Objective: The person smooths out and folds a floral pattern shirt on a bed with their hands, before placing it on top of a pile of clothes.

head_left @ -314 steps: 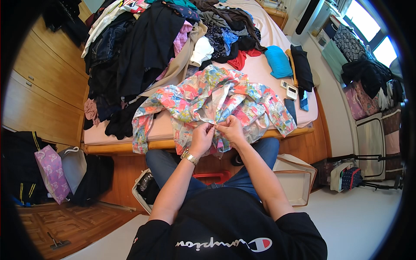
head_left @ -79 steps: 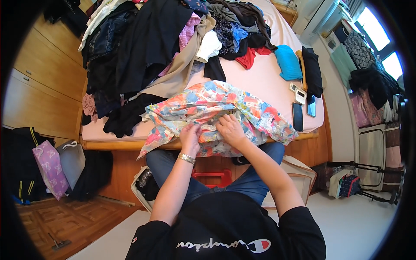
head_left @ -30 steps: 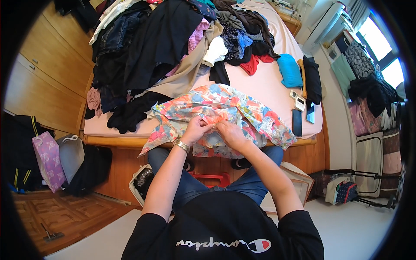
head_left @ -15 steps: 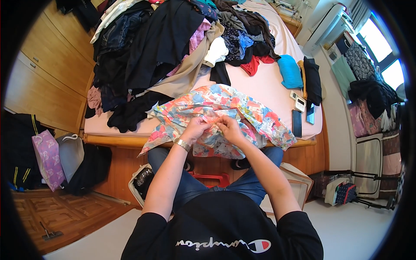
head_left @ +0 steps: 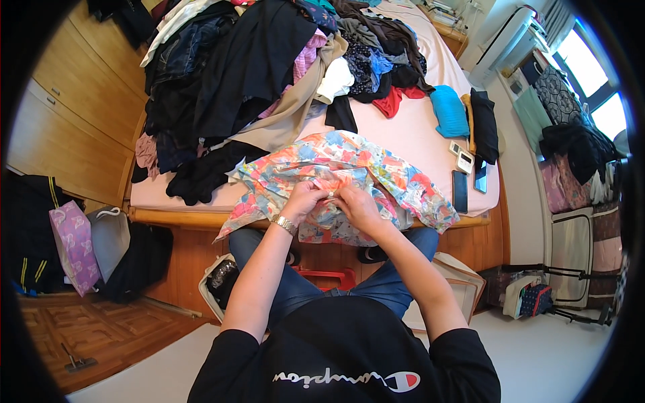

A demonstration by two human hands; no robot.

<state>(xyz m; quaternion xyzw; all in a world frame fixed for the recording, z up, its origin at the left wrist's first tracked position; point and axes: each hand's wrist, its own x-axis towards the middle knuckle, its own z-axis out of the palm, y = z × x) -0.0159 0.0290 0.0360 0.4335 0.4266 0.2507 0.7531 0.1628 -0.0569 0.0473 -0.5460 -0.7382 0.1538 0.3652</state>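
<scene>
I have both hands on the floral shirt [head_left: 336, 178], which lies spread across the near edge of the bed [head_left: 416, 134], its lower edge hanging over the wooden bed frame toward my knees. My judgement is that I am at the fastening step — working the front of the shirt closed or straight at its middle before it gets folded. My left hand [head_left: 304, 200], with a metal watch at the wrist, and my right hand [head_left: 355, 205] meet at the centre of the shirt, almost touching each other. The fingers [head_left: 321, 193] of both hands are curled in tight and pinching a small bit of the fabric between them; whether it is a button they hold I cannot tell, it is too small. The next move, as I read it, calls for a fine pinch and a steady pull, keeping the cloth flat — no tugging. Far behind the shirt sits a heap of dark clothes [head_left: 248, 74], and to the right two phones [head_left: 470, 185] lie on the sheet.
</scene>
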